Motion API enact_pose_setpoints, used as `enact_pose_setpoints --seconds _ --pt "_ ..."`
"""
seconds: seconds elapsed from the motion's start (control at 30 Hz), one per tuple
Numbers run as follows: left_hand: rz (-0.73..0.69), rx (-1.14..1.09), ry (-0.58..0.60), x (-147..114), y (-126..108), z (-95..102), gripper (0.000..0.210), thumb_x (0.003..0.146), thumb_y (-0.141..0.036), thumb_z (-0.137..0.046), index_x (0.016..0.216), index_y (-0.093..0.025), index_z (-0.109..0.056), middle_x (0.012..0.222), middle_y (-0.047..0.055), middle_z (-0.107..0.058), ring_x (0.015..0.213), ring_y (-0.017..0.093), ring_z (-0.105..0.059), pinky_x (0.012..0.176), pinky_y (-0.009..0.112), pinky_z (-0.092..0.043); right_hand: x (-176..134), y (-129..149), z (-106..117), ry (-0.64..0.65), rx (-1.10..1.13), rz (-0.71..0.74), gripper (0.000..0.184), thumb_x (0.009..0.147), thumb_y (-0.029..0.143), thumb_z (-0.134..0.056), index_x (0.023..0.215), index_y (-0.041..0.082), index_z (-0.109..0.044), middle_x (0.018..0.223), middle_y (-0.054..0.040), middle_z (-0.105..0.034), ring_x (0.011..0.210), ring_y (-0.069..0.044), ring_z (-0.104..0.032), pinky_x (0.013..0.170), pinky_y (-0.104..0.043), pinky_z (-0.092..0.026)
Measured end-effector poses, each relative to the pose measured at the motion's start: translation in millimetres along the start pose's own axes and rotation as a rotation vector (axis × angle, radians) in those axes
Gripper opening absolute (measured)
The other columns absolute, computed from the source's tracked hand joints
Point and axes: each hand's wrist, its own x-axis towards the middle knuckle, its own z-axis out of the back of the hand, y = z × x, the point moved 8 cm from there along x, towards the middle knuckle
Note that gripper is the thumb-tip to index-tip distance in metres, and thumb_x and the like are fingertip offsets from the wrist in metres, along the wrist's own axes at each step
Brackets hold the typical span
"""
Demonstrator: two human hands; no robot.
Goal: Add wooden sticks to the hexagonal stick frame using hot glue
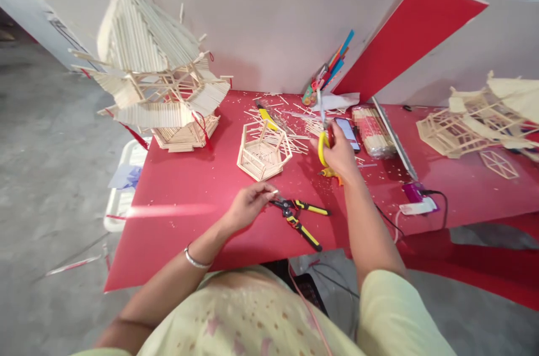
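Observation:
My left hand (248,205) is closed in a pinch on a small pale stick piece (275,192). Right beside those fingertips lie yellow-and-black pliers (290,213) with handles apart. My right hand (340,155) grips scissors (323,145) by their yellow handles, blades pointing away from me. Beyond my left hand stands a small open polygonal frame of sticks (261,156), with a stick-laid floor. A yellow tool (332,176), partly hidden, lies below my right hand.
Loose sticks (297,142) and a yellow cutter (267,118) lie behind the frame. A tall stick pagoda (151,103) stands at left. Further right are a phone (347,134), bundled sticks (373,131), a metal bar (393,140) and another stick model (458,123). Pens (332,64) stand behind.

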Motion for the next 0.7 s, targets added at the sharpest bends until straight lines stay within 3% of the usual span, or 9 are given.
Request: enact_pose_setpoints --seconds 0.13,0.2,0.3,0.4,0.5,0.6,0.7 --pt "-0.089 0.109 -0.074 12 14 8.9 0.025 0.091 -0.042 -0.071 0.093 -0.017 -0.074 0.120 0.015 -0.074 0.111 0.025 -0.068 0.099 0.040 -0.051 -83 -12 5 -0.087 0.423 -0.071 0.075 0.087 0.055 -0.069 0.152 0.025 -0.046 0.091 -0.0013 -0.063 0.076 -0.019 -0.060 0.079 -0.037 -0.056" --pt "-0.108 0.157 -0.108 20 19 15.7 0.024 0.092 -0.041 -0.069 0.091 -0.017 -0.075 0.122 0.015 -0.073 0.114 0.025 -0.067 0.103 0.041 -0.049 -119 -11 -2 -0.100 0.539 -0.082 0.072 0.086 0.052 -0.070 0.150 0.027 -0.048 0.090 0.0006 -0.057 0.077 -0.017 -0.058 0.080 -0.035 -0.057" --pt "-0.122 0.173 -0.202 26 18 29.5 0.028 0.086 -0.044 -0.075 0.086 -0.017 -0.075 0.124 0.015 -0.072 0.114 0.026 -0.066 0.100 0.040 -0.050 -158 3 -12 -0.073 0.652 -0.082 0.074 0.089 0.051 -0.068 0.155 0.032 -0.040 0.101 -0.0013 -0.059 0.085 -0.017 -0.062 0.085 -0.036 -0.058" --pt "-0.111 0.083 -0.258 22 10 37.5 0.035 0.081 -0.051 -0.080 0.086 -0.016 -0.074 0.114 0.014 -0.074 0.101 0.022 -0.069 0.086 0.033 -0.055 -179 29 -11 -0.038 0.557 -0.011 0.075 0.089 0.050 -0.071 0.154 0.031 -0.041 0.106 -0.0041 -0.062 0.093 -0.021 -0.064 0.091 -0.040 -0.057" --pt "-0.112 0.012 -0.200 10 -7 32.2 0.038 0.086 -0.053 -0.077 0.093 -0.016 -0.073 0.087 0.008 -0.075 0.075 0.016 -0.069 0.070 0.028 -0.055 -189 60 -6 -0.002 0.322 0.136 0.071 0.088 0.052 -0.074 0.149 0.025 -0.049 0.105 -0.0079 -0.063 0.095 -0.025 -0.062 0.092 -0.044 -0.055" --pt "-0.179 0.032 -0.156 -3 -29 25.9 0.034 0.090 -0.050 -0.075 0.094 -0.016 -0.073 0.078 0.004 -0.072 0.067 0.014 -0.068 0.068 0.026 -0.054 -194 80 -7 0.052 0.143 0.244 0.067 0.093 0.054 -0.069 0.148 0.022 -0.052 0.109 -0.0125 -0.065 0.098 -0.029 -0.063 0.090 -0.044 -0.054" --pt "-0.211 0.069 -0.130 -11 -40 22.3 0.032 0.092 -0.049 -0.073 0.097 -0.018 -0.074 0.075 0.003 -0.070 0.065 0.014 -0.067 0.067 0.027 -0.055 -193 87 -14 0.127 0.028 0.260 0.063 0.096 0.055 -0.065 0.150 0.024 -0.052 0.112 -0.0132 -0.067 0.098 -0.030 -0.065 0.083 -0.038 -0.053"
